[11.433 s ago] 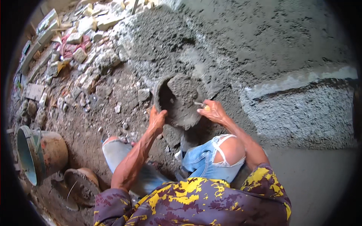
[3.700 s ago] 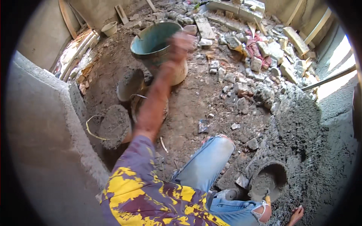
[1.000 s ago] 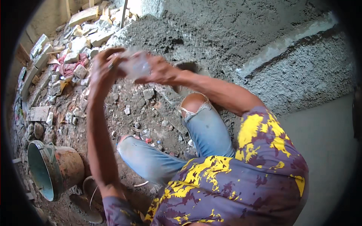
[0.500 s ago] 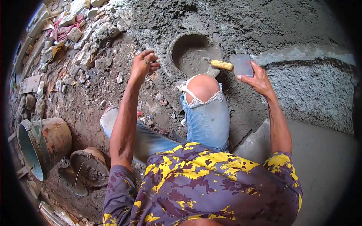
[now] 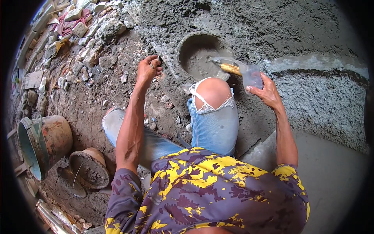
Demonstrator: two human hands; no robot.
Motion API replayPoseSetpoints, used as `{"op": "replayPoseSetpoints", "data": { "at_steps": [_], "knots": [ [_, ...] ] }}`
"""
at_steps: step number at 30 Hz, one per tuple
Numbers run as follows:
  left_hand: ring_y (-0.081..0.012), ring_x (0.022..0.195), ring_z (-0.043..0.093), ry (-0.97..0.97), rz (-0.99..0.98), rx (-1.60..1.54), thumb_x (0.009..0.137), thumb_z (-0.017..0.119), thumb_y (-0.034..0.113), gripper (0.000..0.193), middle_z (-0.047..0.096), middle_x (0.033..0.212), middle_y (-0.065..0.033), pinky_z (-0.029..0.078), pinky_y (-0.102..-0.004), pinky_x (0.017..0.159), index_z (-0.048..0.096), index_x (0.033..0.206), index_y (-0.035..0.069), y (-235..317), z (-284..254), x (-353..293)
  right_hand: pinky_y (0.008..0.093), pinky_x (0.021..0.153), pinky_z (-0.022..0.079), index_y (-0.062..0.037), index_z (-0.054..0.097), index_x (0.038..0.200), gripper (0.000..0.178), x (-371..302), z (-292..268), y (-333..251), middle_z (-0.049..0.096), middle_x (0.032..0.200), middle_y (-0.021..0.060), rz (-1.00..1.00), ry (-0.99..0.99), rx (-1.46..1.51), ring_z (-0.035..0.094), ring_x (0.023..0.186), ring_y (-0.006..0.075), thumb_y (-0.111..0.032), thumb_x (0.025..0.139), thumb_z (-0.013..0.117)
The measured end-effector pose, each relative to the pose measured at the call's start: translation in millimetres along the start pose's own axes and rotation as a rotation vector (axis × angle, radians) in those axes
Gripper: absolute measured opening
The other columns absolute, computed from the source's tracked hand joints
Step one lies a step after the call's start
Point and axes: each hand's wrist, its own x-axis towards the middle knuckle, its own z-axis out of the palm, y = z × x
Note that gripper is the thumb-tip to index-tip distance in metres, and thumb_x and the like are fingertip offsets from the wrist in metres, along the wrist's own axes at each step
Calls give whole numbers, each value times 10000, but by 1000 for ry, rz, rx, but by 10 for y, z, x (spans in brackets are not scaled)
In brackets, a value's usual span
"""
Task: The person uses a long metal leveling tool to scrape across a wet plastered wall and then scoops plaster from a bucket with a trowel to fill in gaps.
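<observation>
Head view: left hand, grip unclear, apart from right hand, clamped on a cup; liquid arcs toward mortar in a bucket, tool at right rim.

This looks like a building site: broken rubble lies on bare earth at far left, 1 large dirty bucket is nearer, and rough cement spreads at far right, beside a bowl of mortar.
</observation>
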Motion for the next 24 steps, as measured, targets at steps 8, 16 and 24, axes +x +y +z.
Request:
{"op": "replayPoseSetpoints", "data": {
  "at_steps": [8, 16, 24],
  "knots": [
    [-156, 710, 620, 0, 80, 51, 859, 530, 160, 423, 627, 991, -120, 519, -269, 601, 490, 1239, -21, -13, 2, -35, 309, 787, 472, 10, 540, 1111, 522, 84, -20, -326, 624, 990, 113, -101, 83, 5, 592, 890, 170, -253, 717, 762],
    [-342, 797, 629, 103, 428, 770, 759, 598, 198, 286, 664, 886, -138, 511, -420, 755, 647, 997, 49, -64, -420, -636, 311, 792, 481, -40, 497, 1172, 524, 195, 694, -1833, 588, 1003, 91, -594, -17, 151, 584, 895, 186, -193, 732, 737],
    [-387, 974, 591, 251, 399, 336, 752, 521, 153, 372, 613, 998, -270, 463, -447, 865, 612, 1083, 9, 58, -9, -1573, 396, 823, 511, -23, 411, 1296, 879, -641, 1821, -4854, 574, 1116, 176, -1409, -418, 196, 603, 951, 293, -685, 733, 546]
  ]
}}
